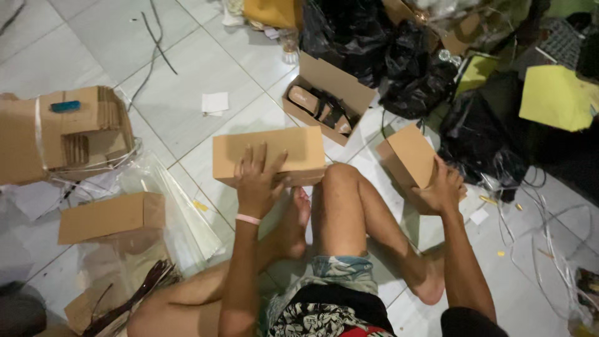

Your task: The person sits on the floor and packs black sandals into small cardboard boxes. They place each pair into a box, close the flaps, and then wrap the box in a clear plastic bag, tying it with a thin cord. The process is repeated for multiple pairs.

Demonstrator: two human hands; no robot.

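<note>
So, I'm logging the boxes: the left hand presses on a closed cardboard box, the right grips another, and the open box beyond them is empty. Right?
Not quite. The head view shows the open box holds sandals. The rest stands: the left hand presses on a closed cardboard box, and the right hand grips another box.

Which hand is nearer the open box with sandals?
Left. The left hand rests on the closed box just below the open sandal box; the right hand holds another box, farther right.

Left hand flat on closed cardboard box, right hand gripping smaller box (tilted), tiled floor
</note>
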